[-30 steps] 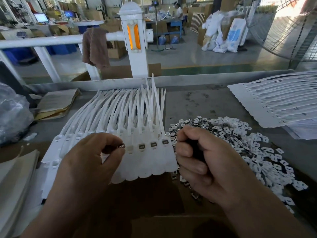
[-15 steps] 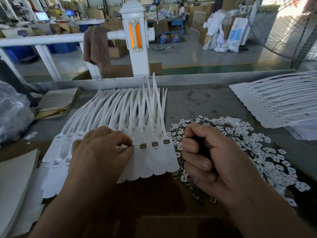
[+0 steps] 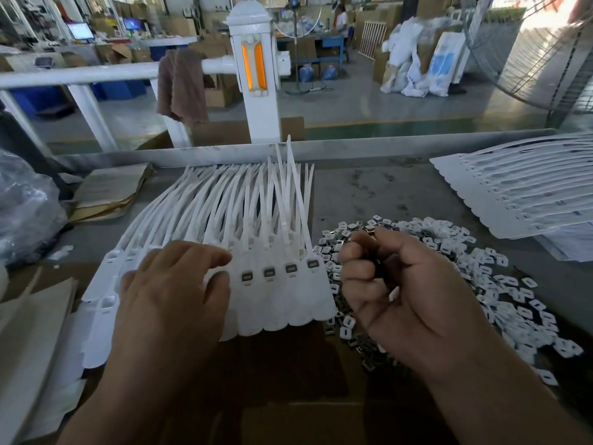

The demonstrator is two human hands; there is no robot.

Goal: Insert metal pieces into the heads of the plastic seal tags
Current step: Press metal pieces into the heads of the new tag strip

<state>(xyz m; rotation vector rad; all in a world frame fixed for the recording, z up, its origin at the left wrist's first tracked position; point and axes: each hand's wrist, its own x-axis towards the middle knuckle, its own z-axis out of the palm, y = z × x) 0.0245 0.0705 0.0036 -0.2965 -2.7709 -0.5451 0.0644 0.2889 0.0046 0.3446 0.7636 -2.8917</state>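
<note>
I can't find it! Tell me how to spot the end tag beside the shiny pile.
Find the middle fan of white seal tags on the grey table. Follow their heads right to the end tag; only it borders the metal pieces.

factory floor, cardboard boxes (image 3: 179, 25), sacks (image 3: 414, 69)

free: table (image 3: 378, 191) beyond metal pieces (image 3: 475, 271) | blocked: seal tags (image 3: 224, 207) left; rail (image 3: 385, 150) behind

Workshop hall: grey polished floor (image 3: 369, 104); white post (image 3: 253, 101), orange strips; brown cloth (image 3: 181, 86) over rail (image 3: 80, 75); white sacks (image 3: 414, 69) behind.
</note>
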